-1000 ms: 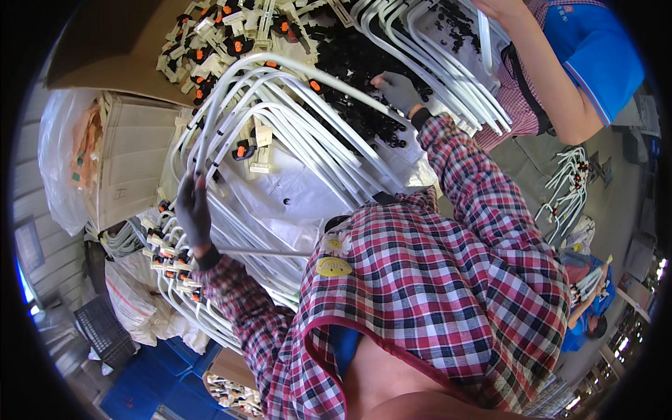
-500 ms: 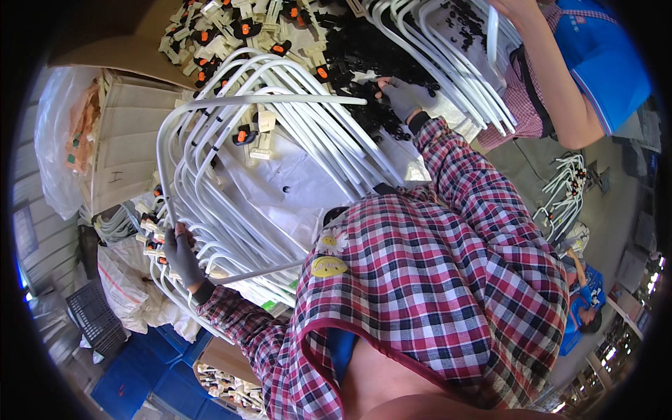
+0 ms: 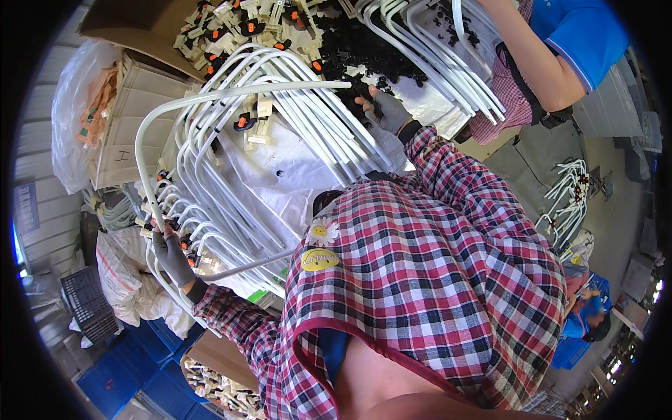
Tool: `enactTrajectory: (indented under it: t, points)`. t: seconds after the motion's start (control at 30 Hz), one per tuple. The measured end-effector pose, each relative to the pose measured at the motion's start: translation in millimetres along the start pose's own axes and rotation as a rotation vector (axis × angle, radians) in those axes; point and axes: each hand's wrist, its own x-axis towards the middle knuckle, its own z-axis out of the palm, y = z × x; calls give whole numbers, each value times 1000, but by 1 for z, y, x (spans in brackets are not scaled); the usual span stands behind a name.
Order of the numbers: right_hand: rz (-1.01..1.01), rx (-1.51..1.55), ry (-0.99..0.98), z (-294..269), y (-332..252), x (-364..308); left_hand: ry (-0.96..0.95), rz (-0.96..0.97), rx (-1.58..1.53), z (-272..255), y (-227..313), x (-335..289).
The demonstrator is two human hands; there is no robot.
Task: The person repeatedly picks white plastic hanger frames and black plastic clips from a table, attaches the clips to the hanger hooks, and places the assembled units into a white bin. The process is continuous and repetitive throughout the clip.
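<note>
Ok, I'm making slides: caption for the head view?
Left hand holding a bent white tube; right hand near small black parts.

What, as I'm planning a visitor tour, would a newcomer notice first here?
The bent white tube in the gray-gloved left hand arches over a stack of similar tubes. Beyond the stack, cream clips with orange parts lie heaped beside black pieces. A co-worker's bright blue sleeve shows at the upper right.

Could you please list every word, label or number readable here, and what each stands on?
I won't copy any wording, but I can place it:
Yellow patch on the checked shirt: small dark lettering.
Pale box: one dark handwritten-looking mark.
Bluish sign at far left: too blurred to read.
</note>
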Motion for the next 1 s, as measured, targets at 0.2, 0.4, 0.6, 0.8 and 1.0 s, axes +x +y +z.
enactTrajectory:
  t: [0.2, 0.4, 0.6, 0.8, 1.0]
  points:
    - [-50, -372, -48, 14, 5, -4, -50, 79, -14, -8, -7, -11]
    - [-63, -755, -234, 30, -27, -18, -109, 122, -8, -3, 0, -19]
    - [-562, -1740, -355, 131, -61, -5, -63, 393, 676, 66, 67, -16]
    - [-1592, -2042, -181, 288, -84, -12, -235, 668, 568, 178, 147, -11]
    - [-1534, -1857, -769, 283, -56, -22, -510, 741, 154, 227, 158, -1]
